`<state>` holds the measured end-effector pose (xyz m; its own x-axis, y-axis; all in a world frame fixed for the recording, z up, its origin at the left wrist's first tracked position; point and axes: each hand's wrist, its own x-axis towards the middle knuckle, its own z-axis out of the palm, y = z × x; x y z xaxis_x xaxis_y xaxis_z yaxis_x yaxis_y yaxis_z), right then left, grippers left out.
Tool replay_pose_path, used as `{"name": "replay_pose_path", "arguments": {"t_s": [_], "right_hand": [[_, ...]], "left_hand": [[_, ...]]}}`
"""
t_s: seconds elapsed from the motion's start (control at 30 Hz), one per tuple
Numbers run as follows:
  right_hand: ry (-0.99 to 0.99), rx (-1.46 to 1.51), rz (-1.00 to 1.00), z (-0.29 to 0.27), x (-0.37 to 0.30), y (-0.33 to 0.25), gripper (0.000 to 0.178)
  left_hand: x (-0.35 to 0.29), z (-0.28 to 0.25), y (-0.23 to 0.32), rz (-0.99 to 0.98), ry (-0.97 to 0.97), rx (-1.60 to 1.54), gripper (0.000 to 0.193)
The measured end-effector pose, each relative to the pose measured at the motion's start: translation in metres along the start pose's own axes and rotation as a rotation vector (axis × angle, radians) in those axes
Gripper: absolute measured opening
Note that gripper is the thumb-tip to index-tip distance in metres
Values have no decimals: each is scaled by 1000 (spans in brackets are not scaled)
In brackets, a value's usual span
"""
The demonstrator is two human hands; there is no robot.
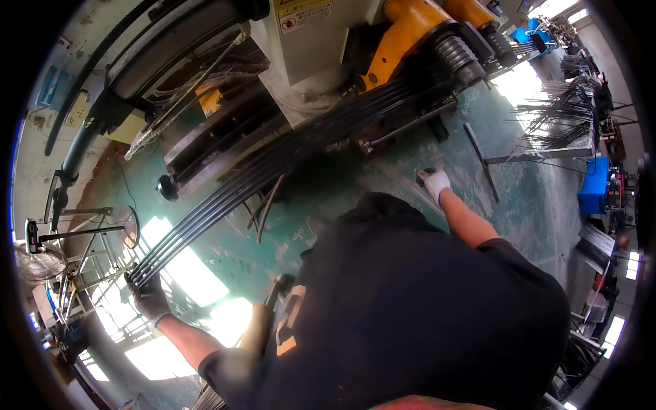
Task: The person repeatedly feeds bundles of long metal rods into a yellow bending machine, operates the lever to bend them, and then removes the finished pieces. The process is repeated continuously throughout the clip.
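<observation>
Several long dark metal tubes (198,220) run side by side from the lower left up to the machine at the upper right. Their near-left ends lie in my left hand (149,301), which wears a dark grey glove and is closed round them. My right hand (435,183), in a white glove with dark fingertips, is held out over the green floor, apart from the tubes. Its fingers look curled; whether the dark patch at their tips is glove coating or a small held thing is not clear.
A grey machine column (301,51) with orange arms (406,34) stands ahead. At the right, a metal rack (540,154) carries thin dark rods, with a blue box (593,186) beside it. A metal frame (89,256) stands at the left; a post (482,160) lies beyond my right hand.
</observation>
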<state>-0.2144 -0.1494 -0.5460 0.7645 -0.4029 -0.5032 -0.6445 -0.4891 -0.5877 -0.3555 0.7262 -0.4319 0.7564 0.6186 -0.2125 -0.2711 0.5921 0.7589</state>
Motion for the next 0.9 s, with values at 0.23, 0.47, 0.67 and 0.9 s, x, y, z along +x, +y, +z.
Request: {"name": "replay_pose_path", "arguments": {"t_s": [0.23, 0.47, 0.67, 0.9], "right_hand": [[-126, 18, -53, 6, 62, -13, 30], [-161, -199, -143, -4, 156, 6, 35], [-131, -415, -607, -40, 277, 83, 49], [-274, -497, -266, -104, 320, 76, 48]], "left_hand": [[-1, 41, -15, 106, 435, -17, 65], [-46, 163, -141, 182, 543, -153, 72], [-105, 188, -368, -319, 530, -339, 60], [-158, 244, -493, 197, -748, 2340, 30]]}}
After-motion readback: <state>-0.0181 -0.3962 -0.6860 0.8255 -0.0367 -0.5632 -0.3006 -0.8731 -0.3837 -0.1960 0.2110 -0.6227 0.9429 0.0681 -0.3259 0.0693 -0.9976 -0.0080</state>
